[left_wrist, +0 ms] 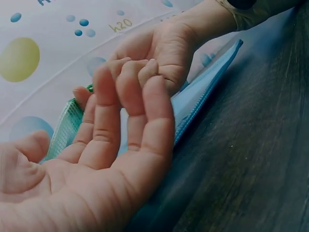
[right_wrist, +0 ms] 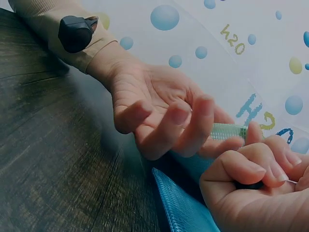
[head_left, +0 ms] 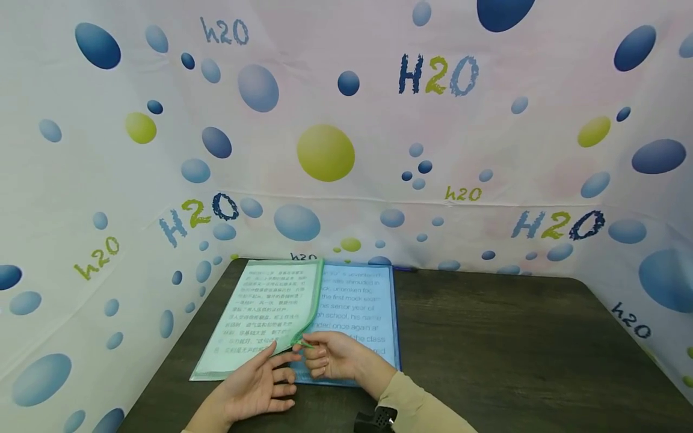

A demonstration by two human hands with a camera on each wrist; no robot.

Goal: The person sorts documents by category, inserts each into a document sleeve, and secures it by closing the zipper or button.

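Note:
A translucent green zip pouch (head_left: 260, 313) holds a sheet printed in Chinese and overlaps a blue zip pouch (head_left: 354, 307) with English text. The green pouch's near right corner is raised and its zipper edge bends. My right hand (head_left: 332, 358) pinches the small green zipper pull (head_left: 307, 344) at that corner, other fingers curled in. Something dark shows under those curled fingers in the right wrist view. My left hand (head_left: 257, 385), palm up, holds the pouch's near edge between thumb and index finger. Its remaining fingers (left_wrist: 157, 106) are spread and loosely bent.
The pouches lie on the left half of a dark wood-grain table (head_left: 503, 337). A white backdrop (head_left: 379, 120) with coloured dots and H2O lettering rises behind and at both sides. A thin dark blue strip (head_left: 405, 269) lies at the table's back edge. A black device (head_left: 376, 419) sits on the right wrist.

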